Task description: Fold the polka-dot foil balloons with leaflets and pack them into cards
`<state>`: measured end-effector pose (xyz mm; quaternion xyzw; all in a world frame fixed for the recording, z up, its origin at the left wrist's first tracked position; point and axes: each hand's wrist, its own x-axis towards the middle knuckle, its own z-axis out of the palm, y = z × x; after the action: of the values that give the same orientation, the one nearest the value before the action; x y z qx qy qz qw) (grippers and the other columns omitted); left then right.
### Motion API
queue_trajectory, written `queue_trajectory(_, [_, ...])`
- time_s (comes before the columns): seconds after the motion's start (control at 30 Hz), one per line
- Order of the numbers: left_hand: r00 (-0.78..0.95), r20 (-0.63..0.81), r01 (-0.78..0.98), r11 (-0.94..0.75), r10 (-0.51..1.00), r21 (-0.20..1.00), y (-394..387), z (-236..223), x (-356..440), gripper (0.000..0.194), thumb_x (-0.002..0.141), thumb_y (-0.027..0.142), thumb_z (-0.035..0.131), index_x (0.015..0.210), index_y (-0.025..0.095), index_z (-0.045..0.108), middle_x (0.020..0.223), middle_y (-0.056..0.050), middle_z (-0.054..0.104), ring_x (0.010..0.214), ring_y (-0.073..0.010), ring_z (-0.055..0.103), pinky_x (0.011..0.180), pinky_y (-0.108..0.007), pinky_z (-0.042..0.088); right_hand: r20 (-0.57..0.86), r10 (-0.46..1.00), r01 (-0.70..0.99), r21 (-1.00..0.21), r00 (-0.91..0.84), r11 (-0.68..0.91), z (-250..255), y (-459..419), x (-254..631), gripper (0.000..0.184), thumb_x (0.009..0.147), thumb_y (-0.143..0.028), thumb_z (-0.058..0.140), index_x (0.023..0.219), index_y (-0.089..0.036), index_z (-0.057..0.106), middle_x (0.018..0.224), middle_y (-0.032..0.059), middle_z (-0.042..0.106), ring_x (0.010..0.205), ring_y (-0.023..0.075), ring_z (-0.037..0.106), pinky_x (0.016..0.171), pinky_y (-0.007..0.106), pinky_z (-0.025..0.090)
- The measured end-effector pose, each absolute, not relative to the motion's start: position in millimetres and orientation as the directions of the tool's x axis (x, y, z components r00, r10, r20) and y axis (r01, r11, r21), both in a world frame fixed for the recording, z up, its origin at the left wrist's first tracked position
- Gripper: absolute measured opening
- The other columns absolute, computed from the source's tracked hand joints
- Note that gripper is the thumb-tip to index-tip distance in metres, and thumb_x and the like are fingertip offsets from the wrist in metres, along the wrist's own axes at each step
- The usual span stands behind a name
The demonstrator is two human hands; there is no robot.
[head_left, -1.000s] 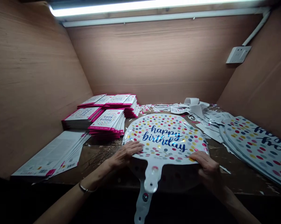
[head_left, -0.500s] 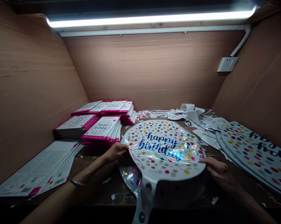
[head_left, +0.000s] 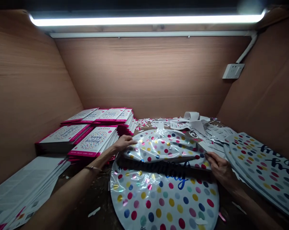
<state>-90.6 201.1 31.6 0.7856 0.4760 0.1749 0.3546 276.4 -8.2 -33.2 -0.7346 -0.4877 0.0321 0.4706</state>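
A flat foil balloon (head_left: 163, 195), white with coloured dots and blue "birthday" lettering, lies on the table in front of me. Its near half has been folded up and away, so a dotted flap (head_left: 162, 147) lies over the far half. My left hand (head_left: 124, 142) pinches the flap's left edge. My right hand (head_left: 218, 167) pinches its right edge. Both hands are closed on the foil.
Stacks of pink-edged "happy birthday" packages (head_left: 94, 142) sit at the left, with white printed sheets (head_left: 19, 188) nearer me. More flat dotted balloons (head_left: 261, 166) are piled at the right. Paper scraps (head_left: 197, 123) litter the back. Wooden walls enclose the table.
Both hands carried the balloon's near edge up and away, folding it over the far half. The camera moved closer, and the filling tail is out of sight.
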Motion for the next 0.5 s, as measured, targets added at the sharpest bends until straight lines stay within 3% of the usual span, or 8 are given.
queue_trajectory(0.13, [0.569,-0.147,0.551,-0.242,0.809,0.799,166,17,-123,0.041,0.063,0.052,0.059,0.068,0.011,0.061,0.062,-0.001,0.055,0.058,-0.0124,0.050,0.052,-0.021,0.041,0.296,0.872,0.640,-0.768,0.390,-0.026,-46,-27,285,0.034,0.077,-0.047,0.053,0.093,-0.020,0.065,0.092,0.0055,0.068,0.086,0.0245,0.062,0.071,0.029,0.051])
queue_trajectory(0.23, [0.569,-0.104,0.496,-0.239,0.816,0.835,146,5,-136,0.040,0.070,0.051,0.055,0.077,0.012,0.063,0.072,-0.003,0.060,0.068,-0.0149,0.055,0.063,-0.024,0.046,0.276,0.938,0.674,-0.736,0.210,0.065,-47,-43,286,0.036,0.073,-0.044,0.062,0.102,-0.022,0.064,0.100,0.0046,0.065,0.094,0.0240,0.060,0.074,0.029,0.052])
queue_trajectory(0.4, [0.590,0.117,0.397,-0.413,0.799,0.820,129,4,-142,0.031,0.082,0.041,0.048,0.081,0.015,0.065,0.082,-0.003,0.063,0.079,-0.0175,0.056,0.079,-0.030,0.046,0.433,0.900,0.761,-0.603,0.058,0.241,-51,-58,293,0.018,0.083,-0.033,0.052,0.089,-0.024,0.066,0.095,0.0051,0.063,0.091,0.0219,0.060,0.074,0.032,0.052])
queue_trajectory(0.5, [0.651,0.202,0.375,-0.541,0.732,0.753,121,10,-149,0.031,0.087,0.036,0.043,0.086,0.017,0.068,0.086,-0.003,0.066,0.088,-0.0195,0.057,0.100,-0.039,0.033,0.546,0.836,0.791,-0.536,0.059,0.294,-48,-62,298,0.020,0.087,-0.027,0.045,0.092,-0.024,0.064,0.097,0.0052,0.060,0.091,0.0210,0.059,0.075,0.034,0.051])
